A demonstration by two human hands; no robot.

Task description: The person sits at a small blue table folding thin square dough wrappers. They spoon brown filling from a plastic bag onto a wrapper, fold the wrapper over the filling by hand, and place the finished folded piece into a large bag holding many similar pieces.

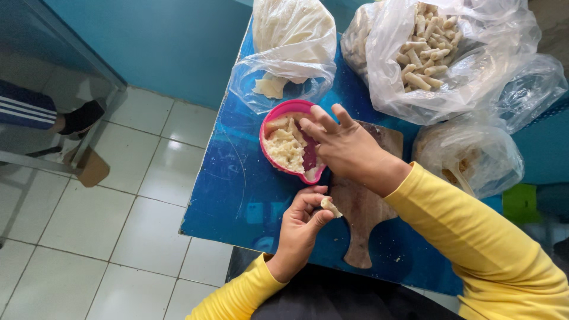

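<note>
The left hand (302, 222) pinches a small pale piece (329, 205) between thumb and fingertips, held just above the near edge of the blue bench (231, 189), beside the wooden board (361, 213). The right hand (338, 145) reaches over the pink bowl (274, 118) with fingers loosely spread, its fingertips at the pale filling inside (whether it grips any of it cannot be told). The bowl sits on the bench, touching the board's left edge. Behind the bowl lies a clear bag (284, 59) of pale sheets; to the right, a larger bag (450, 53) holds small rolled sticks, and a third bag (474, 154) rests beside the board. Both sleeves are yellow. At the far left, on the tiled floor (106, 225), a person's foot (80, 115) shows.
</note>
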